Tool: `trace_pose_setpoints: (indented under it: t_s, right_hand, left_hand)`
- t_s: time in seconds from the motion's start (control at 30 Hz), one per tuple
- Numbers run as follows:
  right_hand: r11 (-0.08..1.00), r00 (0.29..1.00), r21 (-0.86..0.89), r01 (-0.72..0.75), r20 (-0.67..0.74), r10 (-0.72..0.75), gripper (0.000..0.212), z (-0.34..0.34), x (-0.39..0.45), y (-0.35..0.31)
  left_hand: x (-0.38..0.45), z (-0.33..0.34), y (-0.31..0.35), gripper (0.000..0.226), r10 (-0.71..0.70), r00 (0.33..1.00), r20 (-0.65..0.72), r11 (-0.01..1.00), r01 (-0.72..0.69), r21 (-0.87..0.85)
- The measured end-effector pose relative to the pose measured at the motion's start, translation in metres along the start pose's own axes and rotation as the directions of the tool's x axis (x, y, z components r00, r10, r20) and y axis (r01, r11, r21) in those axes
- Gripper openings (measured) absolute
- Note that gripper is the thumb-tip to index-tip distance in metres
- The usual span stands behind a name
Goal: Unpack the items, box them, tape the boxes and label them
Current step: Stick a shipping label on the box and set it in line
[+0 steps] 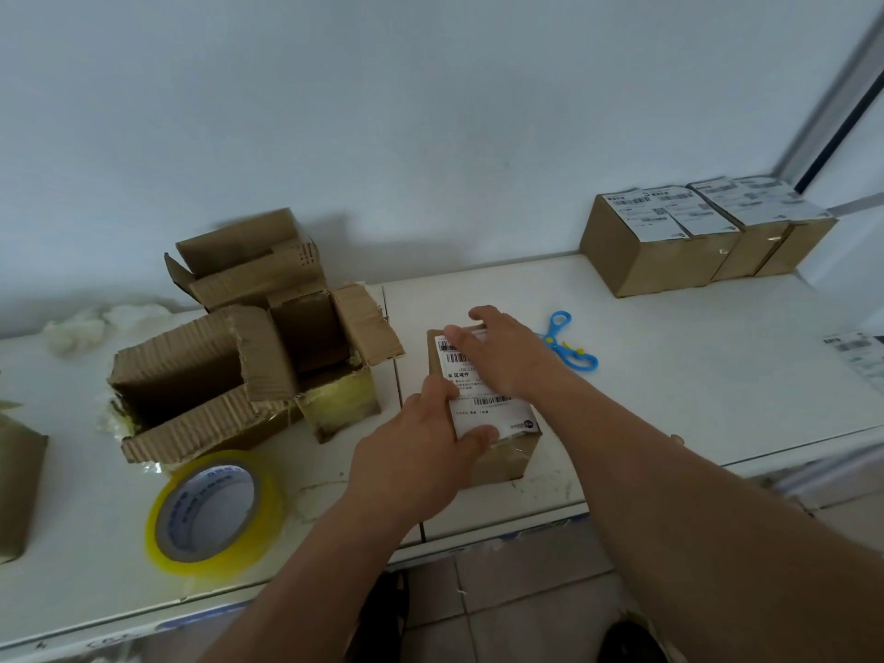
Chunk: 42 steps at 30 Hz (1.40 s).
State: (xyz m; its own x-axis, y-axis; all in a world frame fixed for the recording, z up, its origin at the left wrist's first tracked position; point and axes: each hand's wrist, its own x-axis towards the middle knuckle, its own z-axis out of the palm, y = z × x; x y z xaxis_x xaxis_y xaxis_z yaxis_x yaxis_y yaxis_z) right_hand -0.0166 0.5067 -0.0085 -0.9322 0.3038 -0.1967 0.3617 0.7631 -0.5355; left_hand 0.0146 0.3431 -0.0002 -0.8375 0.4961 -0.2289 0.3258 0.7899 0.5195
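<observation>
A small sealed cardboard box (508, 459) stands near the table's front edge, with a white shipping label (483, 410) lying on its top. My left hand (416, 452) lies on the near left corner of the box, its thumb pressing the label's near edge. My right hand (502, 351) rests flat across the far part of the label with straight fingers. A roll of yellowish packing tape (213, 512) lies at the front left. Blue scissors (567, 342) lie just right of the box.
Torn-open empty cardboard boxes (201, 380) stand at the left. Several labelled, sealed boxes (693, 241) are lined up at the back right. Loose labels (856, 351) lie at the right edge. Crumpled wrapping (76, 327) lies at the back left. Another box (16, 485) juts in from the left.
</observation>
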Motion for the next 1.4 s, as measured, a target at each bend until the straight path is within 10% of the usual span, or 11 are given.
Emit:
trace_pose_setpoints:
  t_s: [0.3, 0.63, 0.8, 1.13, 1.4]
  right_hand:
    - [0.897, 0.985, 0.422, -0.130, -0.050, 0.166, 0.053, 0.012, -0.051, 0.021]
    - [0.864, 0.971, 0.447, -0.231, 0.053, 0.233, 0.041, 0.021, -0.057, 0.031]
    - [0.846, 0.946, 0.426, -0.319, 0.193, 0.260, 0.081, 0.002, -0.043, 0.023]
    - [0.892, 0.964, 0.367, -0.265, 0.104, 0.244, 0.056, 0.011, -0.034, 0.014]
    - [0.704, 0.931, 0.617, -0.351, 0.149, 0.333, 0.061, 0.007, -0.058, 0.026]
  left_hand:
    - [-0.001, -0.007, 0.001, 0.055, -0.050, 0.998, 0.024, 0.984, 0.053, -0.170]
    - [0.001, -0.004, 0.000, 0.045, -0.071, 0.987, 0.144, 0.993, 0.084, -0.082]
    - [0.003, -0.008, 0.000, 0.047, -0.032, 0.978, 0.207, 0.987, 0.064, -0.147]
    - [0.010, -0.005, -0.004, 0.043, -0.021, 0.975, 0.222, 0.984, 0.059, -0.166]
    - [0.002, -0.008, 0.000, 0.052, 0.015, 0.973, 0.230, 0.985, 0.025, -0.173]
